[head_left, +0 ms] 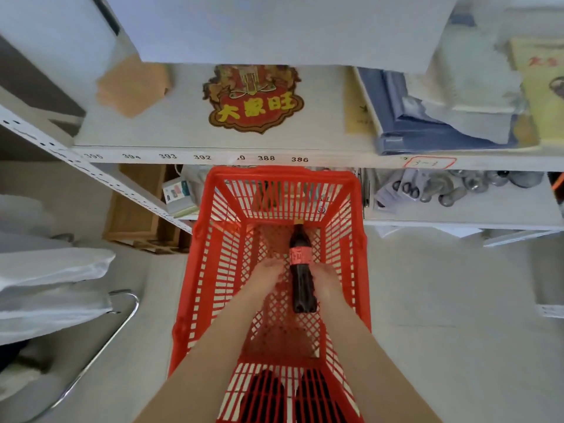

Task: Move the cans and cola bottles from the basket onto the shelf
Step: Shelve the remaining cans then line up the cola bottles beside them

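Flanking dark plastic cola bottle [302, 285]: left hand [268, 277], right hand [326, 280], grip unclear.
Red plastic basket [198, 270] walls outside fingers [274, 265]; white shelf [183, 155] beyond.

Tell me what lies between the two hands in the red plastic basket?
A dark plastic cola bottle with red label, lying between left hand and right hand; head view.

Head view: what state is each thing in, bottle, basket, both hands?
Bottle, capped, lying flat in basket.
Basket, only that bottle seen inside.
Left hand, at bottle's left side, grip unclear.
Right hand, at bottle's right side, grip unclear.
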